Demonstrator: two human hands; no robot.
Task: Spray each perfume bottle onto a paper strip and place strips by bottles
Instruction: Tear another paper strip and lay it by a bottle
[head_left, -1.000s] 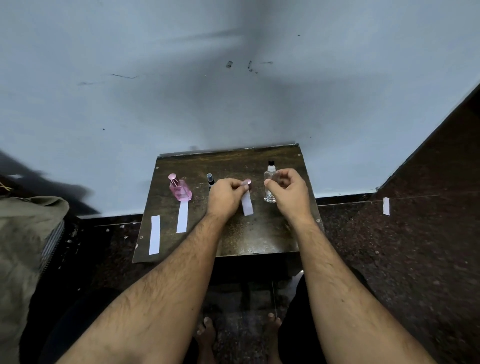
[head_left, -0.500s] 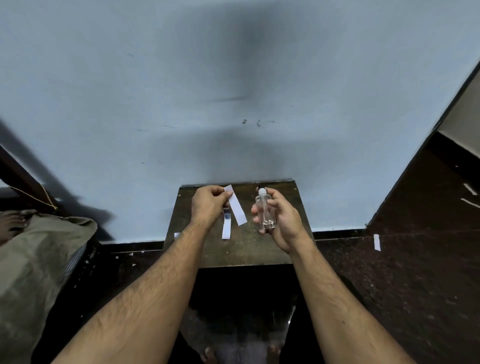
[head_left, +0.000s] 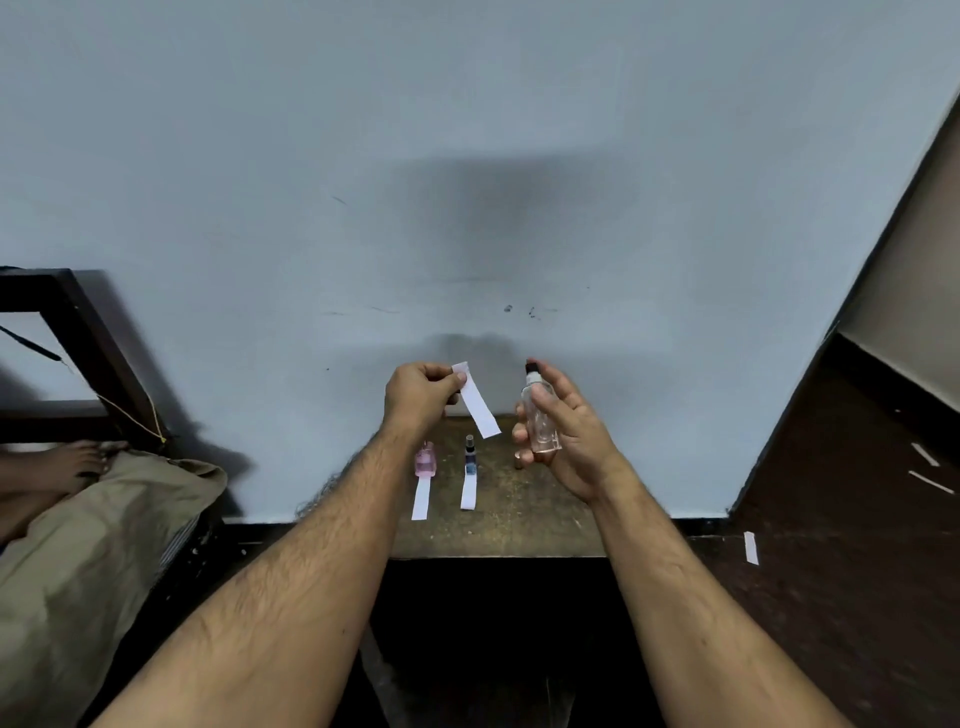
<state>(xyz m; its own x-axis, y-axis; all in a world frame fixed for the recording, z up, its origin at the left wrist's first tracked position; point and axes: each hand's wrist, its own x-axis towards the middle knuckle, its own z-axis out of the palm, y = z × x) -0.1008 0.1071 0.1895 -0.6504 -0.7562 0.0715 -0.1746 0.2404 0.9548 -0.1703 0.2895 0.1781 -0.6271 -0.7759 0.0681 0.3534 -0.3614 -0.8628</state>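
On the worn, speckled wooden table, two flat white strips lie before a pink glass bottle and a slim dark spray bottle. Above the table, the right hand grips an upright clear cylindrical spray bottle, while the left hand pinches a drooping white paper strip just left of it.

Left forearm hides part of pink bottle; small brown cap behind right palm
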